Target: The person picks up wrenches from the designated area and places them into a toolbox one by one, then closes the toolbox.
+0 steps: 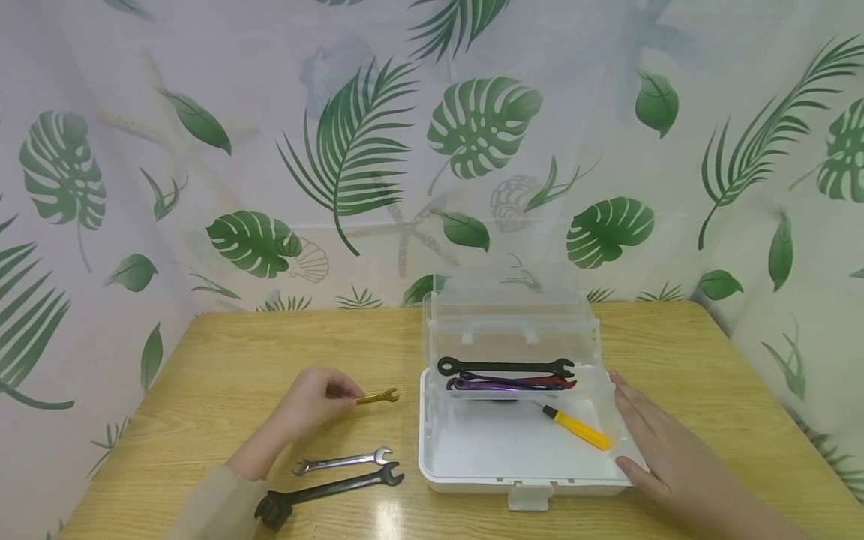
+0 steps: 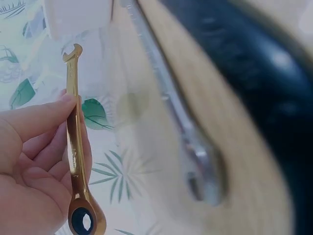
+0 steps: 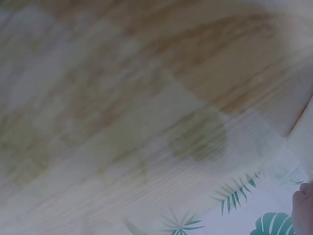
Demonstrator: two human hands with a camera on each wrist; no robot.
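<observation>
My left hand (image 1: 317,401) pinches a small gold wrench (image 1: 378,397) just above the wooden table (image 1: 223,352); the left wrist view shows the gold wrench (image 2: 74,142) held between thumb and fingers, open end pointing away. My right hand (image 1: 651,442) lies flat with straight fingers against the right side of an open white toolbox (image 1: 472,457). Inside the box lie a black wrench (image 1: 506,367), a purple wrench (image 1: 493,384), a red one partly hidden behind it, and a yellow-handled screwdriver (image 1: 577,427). In the right wrist view only a fingertip (image 3: 304,205) shows.
A silver wrench (image 1: 344,460) and a larger black wrench (image 1: 331,489) lie on the table in front of my left hand. The box's clear lid (image 1: 509,315) stands upright at the back. A leaf-print curtain (image 1: 405,150) surrounds the table.
</observation>
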